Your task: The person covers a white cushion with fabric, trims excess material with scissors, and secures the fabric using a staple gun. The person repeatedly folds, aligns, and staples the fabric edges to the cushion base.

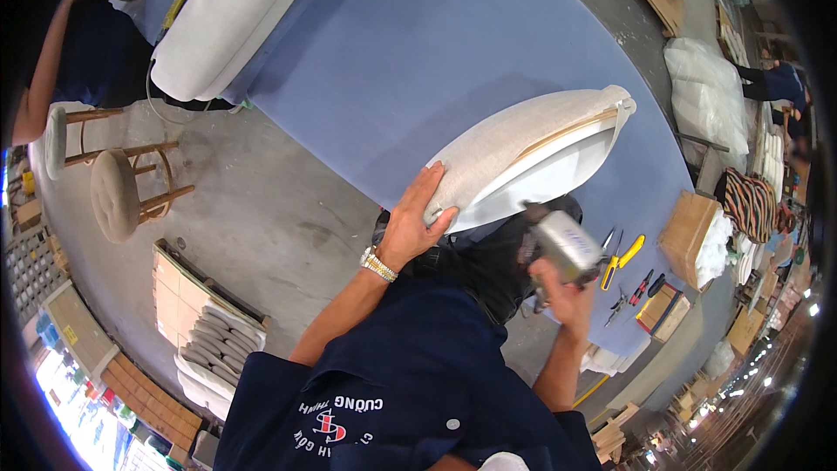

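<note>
The fabric-covered panel (501,138) sits tilted at the blue bench's (349,52) near edge. The left grip (415,220) grasps its left end; the right grip (565,295) clasps a blurred gun-shaped tool (568,242). It seems light, stiff-cored, soft-skinned, best held by the padded ends.

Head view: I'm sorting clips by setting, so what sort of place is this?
Likely a furniture upholstery workshop: the left hand holds a fabric-covered curved piece, hand tools lie on a blue table, and a cushioned stool is nearby.
</note>
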`<state>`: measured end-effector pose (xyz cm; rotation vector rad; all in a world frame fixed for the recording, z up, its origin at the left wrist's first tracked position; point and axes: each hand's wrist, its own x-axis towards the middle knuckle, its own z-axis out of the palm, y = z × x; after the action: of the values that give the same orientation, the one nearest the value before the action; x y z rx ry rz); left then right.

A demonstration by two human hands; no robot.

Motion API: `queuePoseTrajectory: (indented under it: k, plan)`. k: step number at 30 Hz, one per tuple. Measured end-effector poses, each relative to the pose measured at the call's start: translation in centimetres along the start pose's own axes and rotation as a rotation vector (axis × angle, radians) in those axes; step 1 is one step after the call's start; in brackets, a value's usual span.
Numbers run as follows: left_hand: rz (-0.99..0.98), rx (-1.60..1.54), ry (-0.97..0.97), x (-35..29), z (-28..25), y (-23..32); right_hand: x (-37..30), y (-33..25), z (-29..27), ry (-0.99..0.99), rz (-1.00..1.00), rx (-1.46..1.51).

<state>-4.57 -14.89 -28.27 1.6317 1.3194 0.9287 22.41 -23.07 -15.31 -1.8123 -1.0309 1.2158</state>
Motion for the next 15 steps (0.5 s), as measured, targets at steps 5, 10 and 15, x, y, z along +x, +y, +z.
queuePoseTrajectory:
  k: [5,10,15]
  plan:
    - [0.017,-0.018,-0.002,0.1,0.1,-0.3,0.9,-2.1,6.4,-0.169,-0.027,-0.188]
    - [0.024,-0.023,-0.014,-0.1,0.0,-0.5,1.8,-2.1,7.5,-0.264,-0.134,-0.247]
    - [0.02,-0.044,-0.045,-0.1,-0.1,-0.4,2.4,-2.7,7.6,-0.309,-0.175,-0.337]
